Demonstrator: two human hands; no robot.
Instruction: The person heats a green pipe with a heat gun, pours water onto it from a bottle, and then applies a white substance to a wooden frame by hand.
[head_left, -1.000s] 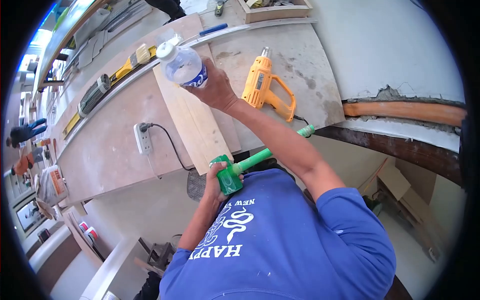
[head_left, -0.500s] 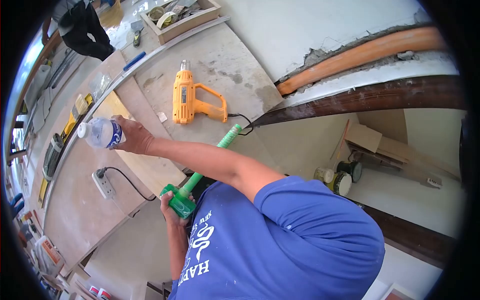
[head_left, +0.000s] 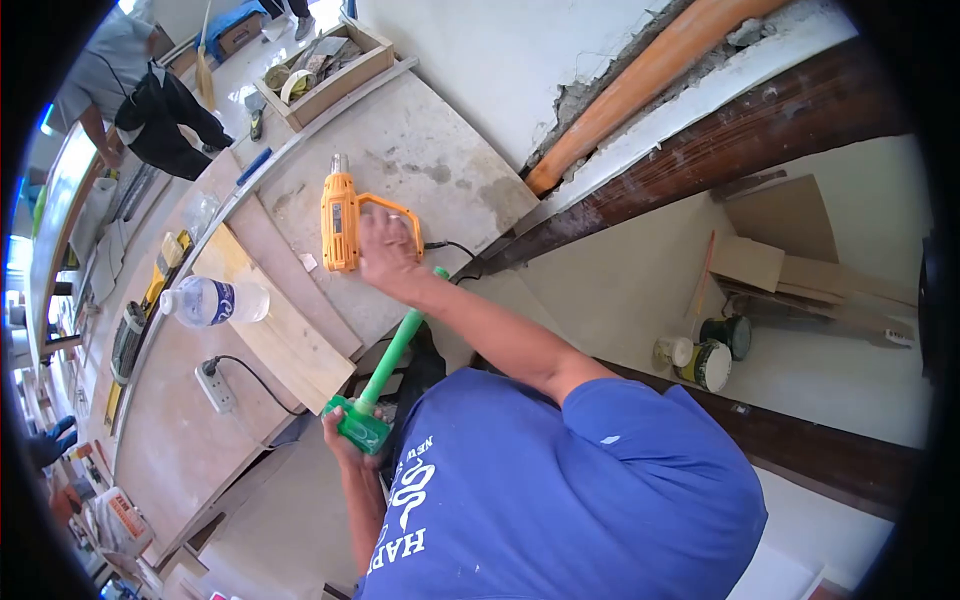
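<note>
My left hand point(head_left: 350, 440) is wrapped around the block-shaped end of a green plastic tool point(head_left: 395, 362), whose long tube slants up and away from my body. My right arm reaches across the bench, and my right hand point(head_left: 388, 250) overlaps the handle of a yellow-orange heat gun point(head_left: 340, 222). Motion smears those fingers, so I cannot tell if they grip it. The heat gun's metal nozzle points away from me, and its black cord runs off the bench side. Left of it, a clear plastic water bottle point(head_left: 213, 302) with a white cap and blue label stands on a pale wooden board point(head_left: 300, 350).
A white power strip point(head_left: 213, 386) with a black plug lies on the bench. At the back, a wooden box point(head_left: 350, 75) holds tape rolls and scraps. An orange pipe point(head_left: 640, 90) runs along the wall. Another person point(head_left: 150, 100) is at far left. Paint cans point(head_left: 712, 365) are at right.
My right hand has let go of the water bottle and moved over to the heat gun's handle. The bottle now stands on the board. My left hand keeps the green tool.
</note>
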